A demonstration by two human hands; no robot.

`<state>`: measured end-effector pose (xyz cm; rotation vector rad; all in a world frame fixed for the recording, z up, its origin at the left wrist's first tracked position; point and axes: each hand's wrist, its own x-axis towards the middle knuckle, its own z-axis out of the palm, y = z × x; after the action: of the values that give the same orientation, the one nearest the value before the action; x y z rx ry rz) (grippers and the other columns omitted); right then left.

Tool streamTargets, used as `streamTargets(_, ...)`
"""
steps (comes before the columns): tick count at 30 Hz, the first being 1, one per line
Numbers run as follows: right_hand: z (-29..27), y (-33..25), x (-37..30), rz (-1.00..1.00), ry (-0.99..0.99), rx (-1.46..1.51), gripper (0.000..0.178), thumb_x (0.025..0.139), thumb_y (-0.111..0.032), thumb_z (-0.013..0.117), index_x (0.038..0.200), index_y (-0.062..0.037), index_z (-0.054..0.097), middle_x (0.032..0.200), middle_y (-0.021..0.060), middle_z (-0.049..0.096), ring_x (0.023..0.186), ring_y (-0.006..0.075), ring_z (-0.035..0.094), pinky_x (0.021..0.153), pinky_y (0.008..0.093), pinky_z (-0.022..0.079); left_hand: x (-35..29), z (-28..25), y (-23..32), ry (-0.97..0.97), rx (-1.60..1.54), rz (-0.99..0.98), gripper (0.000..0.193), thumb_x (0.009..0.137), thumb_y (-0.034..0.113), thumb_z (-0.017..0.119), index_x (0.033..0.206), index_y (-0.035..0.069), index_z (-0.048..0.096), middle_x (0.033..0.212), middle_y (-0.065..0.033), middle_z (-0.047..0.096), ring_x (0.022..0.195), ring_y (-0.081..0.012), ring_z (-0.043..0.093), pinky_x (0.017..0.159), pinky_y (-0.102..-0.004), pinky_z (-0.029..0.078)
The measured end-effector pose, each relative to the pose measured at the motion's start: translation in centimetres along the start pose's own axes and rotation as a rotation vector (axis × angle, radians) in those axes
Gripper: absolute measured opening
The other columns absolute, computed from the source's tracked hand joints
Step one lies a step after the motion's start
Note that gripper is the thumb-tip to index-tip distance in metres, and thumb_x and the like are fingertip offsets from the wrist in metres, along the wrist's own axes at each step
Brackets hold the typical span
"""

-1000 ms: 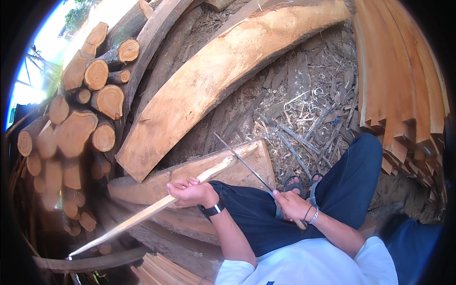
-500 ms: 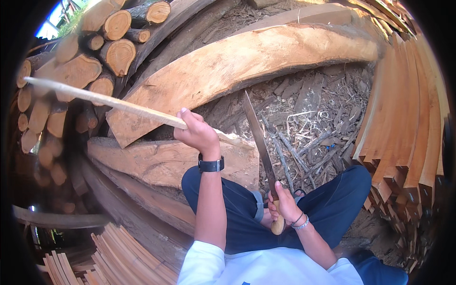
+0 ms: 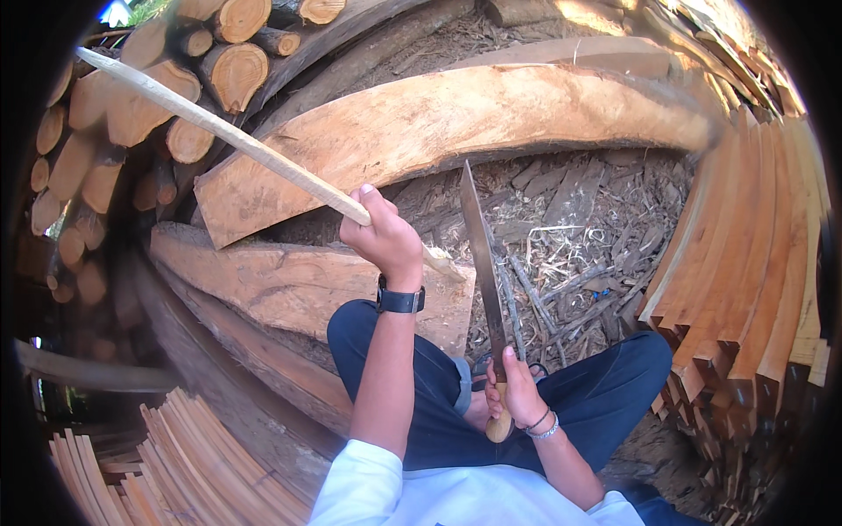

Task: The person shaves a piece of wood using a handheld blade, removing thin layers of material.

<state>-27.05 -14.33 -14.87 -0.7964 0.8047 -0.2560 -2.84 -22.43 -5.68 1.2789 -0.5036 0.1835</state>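
Observation:
My left hand, with a dark watch on its wrist, is closed round a long pale wooden stick. The stick slants up to the far left, and its short, rougher end pokes out to the right of my fist. In my right hand I grip a machete by its light wooden handle, low between my bent knees. Its dark, long blade points away from me and up, with the tip near the large sawn slab. Stick and blade are apart, though the stick's short end lies close to the blade's left side.
Cut logs are piled at the far left. A second slab lies before my left knee. Stacked planks stand on the right, and thin strips at the near left. Bark, shavings and twigs litter the ground ahead.
The stick has tilted more steeply, its far end rising, while my left hand has shifted slightly right. The machete stays in my right hand, nearly unchanged. The whole view has shifted a little.

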Motion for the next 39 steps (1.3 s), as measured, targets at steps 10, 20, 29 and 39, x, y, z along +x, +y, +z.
streamTargets(10,0.0,1.1,0.3,0.015,0.012,-0.102,0.058,0.100,-0.053,0.027,0.077,-0.0032,0.045,0.053,0.0034,0.043,0.039,0.0137,0.043,0.036,0.0282,0.039,0.3,-0.5,-0.1,0.008,-0.001,0.053,0.039,0.093,0.014,0.044,0.056,0.003,0.039,0.047,-0.0016,0.037,0.043,-0.0108,0.034,0.043,-0.0306,0.025)
streamTargets(20,-0.7,0.7,0.5,0.005,0.062,-0.276,0.058,0.100,-0.053,0.028,0.077,-0.0028,0.047,0.053,0.0042,0.044,0.038,0.0135,0.043,0.035,0.0270,0.037,-0.3,-0.6,0.5,0.006,0.004,0.027,0.038,0.093,0.013,0.045,0.058,0.001,0.040,0.048,-0.0032,0.038,0.044,-0.0125,0.036,0.045,-0.0328,0.026)
streamTargets(29,-0.9,4.2,1.5,0.093,0.090,-0.301,0.059,0.101,-0.051,0.027,0.074,-0.0021,0.048,0.052,0.0040,0.044,0.038,0.0145,0.046,0.035,0.0288,0.040,-0.6,0.2,0.3,-0.010,0.055,0.067,0.037,0.092,0.013,0.046,0.059,-0.001,0.042,0.049,-0.0040,0.039,0.045,-0.0138,0.037,0.046,-0.0337,0.028)
streamTargets(39,-0.8,2.1,0.9,0.050,0.047,-0.012,0.061,0.099,-0.056,0.024,0.074,-0.0036,0.045,0.052,0.0041,0.043,0.038,0.0143,0.044,0.035,0.0286,0.039,-0.1,0.2,-0.2,-0.009,0.084,0.097,0.037,0.093,0.013,0.046,0.059,0.000,0.042,0.048,-0.0030,0.039,0.045,-0.0125,0.037,0.045,-0.0332,0.027)
